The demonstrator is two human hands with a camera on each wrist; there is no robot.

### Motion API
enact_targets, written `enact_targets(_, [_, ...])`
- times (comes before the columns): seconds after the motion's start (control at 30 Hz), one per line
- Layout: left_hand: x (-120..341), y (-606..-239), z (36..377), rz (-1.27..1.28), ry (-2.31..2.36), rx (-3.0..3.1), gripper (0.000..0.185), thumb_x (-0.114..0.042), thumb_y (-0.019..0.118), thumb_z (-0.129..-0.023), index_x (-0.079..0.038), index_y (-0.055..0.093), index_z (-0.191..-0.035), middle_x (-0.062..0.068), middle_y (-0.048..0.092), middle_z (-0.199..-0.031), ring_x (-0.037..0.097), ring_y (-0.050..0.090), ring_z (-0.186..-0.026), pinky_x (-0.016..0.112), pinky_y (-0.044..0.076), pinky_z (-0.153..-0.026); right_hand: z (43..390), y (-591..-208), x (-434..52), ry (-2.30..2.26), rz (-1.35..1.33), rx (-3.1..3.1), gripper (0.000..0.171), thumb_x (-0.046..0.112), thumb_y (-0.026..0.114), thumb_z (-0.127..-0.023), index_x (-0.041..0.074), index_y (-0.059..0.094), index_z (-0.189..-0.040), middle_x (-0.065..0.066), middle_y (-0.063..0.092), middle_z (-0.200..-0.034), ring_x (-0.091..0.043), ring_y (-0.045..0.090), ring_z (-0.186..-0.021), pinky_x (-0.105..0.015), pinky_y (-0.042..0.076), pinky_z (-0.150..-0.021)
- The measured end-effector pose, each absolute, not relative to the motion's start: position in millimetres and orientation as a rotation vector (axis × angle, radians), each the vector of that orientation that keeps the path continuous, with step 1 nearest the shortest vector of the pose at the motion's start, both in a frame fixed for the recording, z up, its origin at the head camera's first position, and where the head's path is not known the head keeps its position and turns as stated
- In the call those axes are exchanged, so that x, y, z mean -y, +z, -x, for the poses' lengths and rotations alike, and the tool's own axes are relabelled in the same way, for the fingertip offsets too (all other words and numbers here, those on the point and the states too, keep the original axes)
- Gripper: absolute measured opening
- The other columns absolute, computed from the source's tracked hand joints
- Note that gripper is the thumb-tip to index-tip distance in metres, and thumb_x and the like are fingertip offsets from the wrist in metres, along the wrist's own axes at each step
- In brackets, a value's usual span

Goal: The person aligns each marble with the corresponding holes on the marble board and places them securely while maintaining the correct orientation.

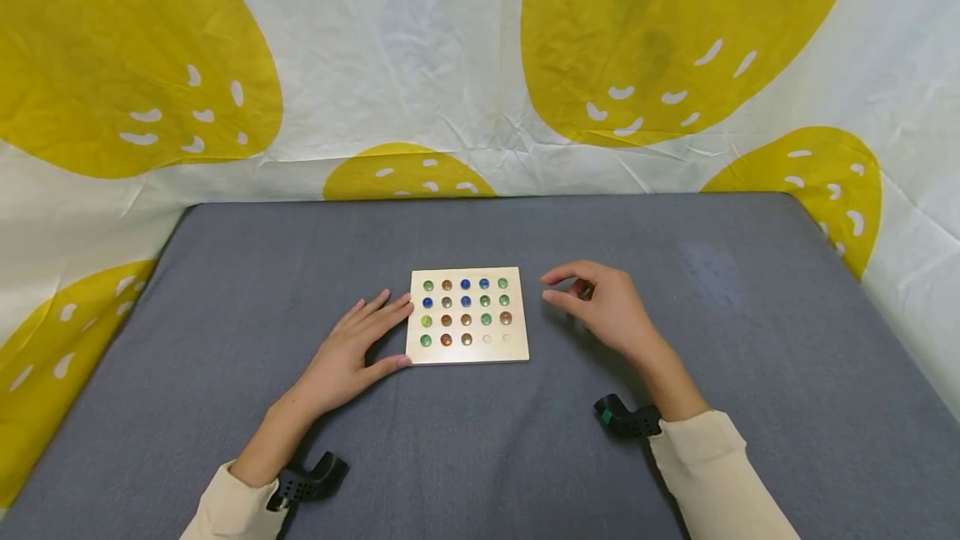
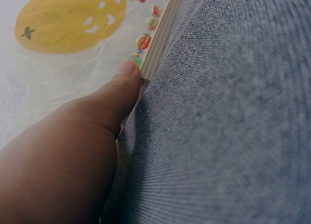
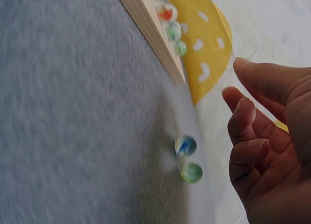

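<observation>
A pale wooden board [image 1: 469, 357] lies flat, with rows of glass marbles in green, brown and blue sitting in its hollows. Two hollows [image 1: 497, 339] at its near right corner hold no marble. My left hand [image 1: 348, 361] rests at the board's left side, fingers spread, fingertips and thumb touching the edge. To the right of the board, my right hand [image 1: 600, 307] hovers with thumb and index finger apart and nothing between them. Under it, in the right wrist view, lie a blue marble [image 3: 185, 146] and a green marble [image 3: 192, 173], both hidden in the head view.
Grey cloth [image 1: 300, 257] covers the table. A white curtain [image 1: 405, 48] with large yellow fruit prints hangs behind and at both sides. A black camera mount [image 1: 311, 480] sits on the left wrist, and another mount [image 1: 626, 419] on the right.
</observation>
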State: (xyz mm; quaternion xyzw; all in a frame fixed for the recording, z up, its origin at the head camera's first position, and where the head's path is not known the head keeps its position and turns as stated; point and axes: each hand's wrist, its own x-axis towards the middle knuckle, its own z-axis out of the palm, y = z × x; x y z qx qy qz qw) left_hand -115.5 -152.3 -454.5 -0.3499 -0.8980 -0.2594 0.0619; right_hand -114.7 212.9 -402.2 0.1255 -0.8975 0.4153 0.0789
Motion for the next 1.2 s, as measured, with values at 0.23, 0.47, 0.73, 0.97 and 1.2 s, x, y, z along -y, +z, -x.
enact_targets(0.23, [152, -453, 114, 1.055, -0.788, 2.717, 0.072, -0.036, 0.071, -0.087, -0.013, 0.04, -0.147, 0.005, 0.037, -0.15, 0.031, 0.024, -0.141, 0.05, 0.013, -0.115, 118, -406, -228, 1.245, -0.375, 2.706, 0.023, 0.024, 0.077, -0.084, 0.014, 0.073, -0.104, 0.0, 0.06, -0.074, -0.016, 0.054, -0.061, -0.027, 0.043, -0.053])
enact_targets(0.47, [151, -454, 114, 1.057, -0.787, 2.715, 0.072, -0.036, 0.071, -0.086, -0.013, 0.041, -0.147, 0.005, 0.038, -0.15, 0.031, 0.024, -0.141, 0.05, 0.013, -0.115, 120, -411, -240, 1.223, -0.417, 2.723, 0.022, 0.023, 0.077, -0.083, 0.015, 0.073, -0.103, 0.001, 0.059, -0.077, -0.017, 0.053, -0.065, -0.027, 0.044, -0.055])
enact_targets(0.73, [151, -454, 114, 1.056, -0.781, 2.722, 0.072, -0.036, 0.071, -0.086, -0.013, 0.04, -0.147, 0.004, 0.037, -0.151, 0.031, 0.024, -0.141, 0.048, 0.013, -0.115, 120, -417, -248, 1.182, -0.395, 2.727, 0.021, 0.024, 0.078, -0.083, 0.016, 0.074, -0.102, 0.001, 0.058, -0.078, -0.017, 0.051, -0.067, -0.027, 0.042, -0.057])
enact_targets(0.97, [152, -454, 114, 1.045, -0.775, 2.729, 0.072, -0.036, 0.071, -0.086, -0.014, 0.04, -0.147, 0.003, 0.037, -0.151, 0.03, 0.024, -0.141, 0.048, 0.013, -0.115, 120, -419, -251, 1.167, -0.396, 2.774, 0.02, 0.022, 0.079, -0.081, 0.017, 0.074, -0.1, 0.001, 0.057, -0.078, -0.018, 0.049, -0.069, -0.028, 0.04, -0.059])
enact_targets(1.2, [151, -453, 112, 1.048, -0.785, 2.724, 0.072, -0.036, 0.071, -0.086, -0.013, 0.041, -0.147, 0.003, 0.037, -0.151, 0.03, 0.024, -0.141, 0.048, 0.013, -0.115, 121, -423, -254, 1.182, -0.406, 2.81, 0.02, 0.024, 0.079, -0.081, 0.018, 0.074, -0.1, 0.001, 0.059, -0.078, -0.018, 0.049, -0.069, -0.029, 0.041, -0.059])
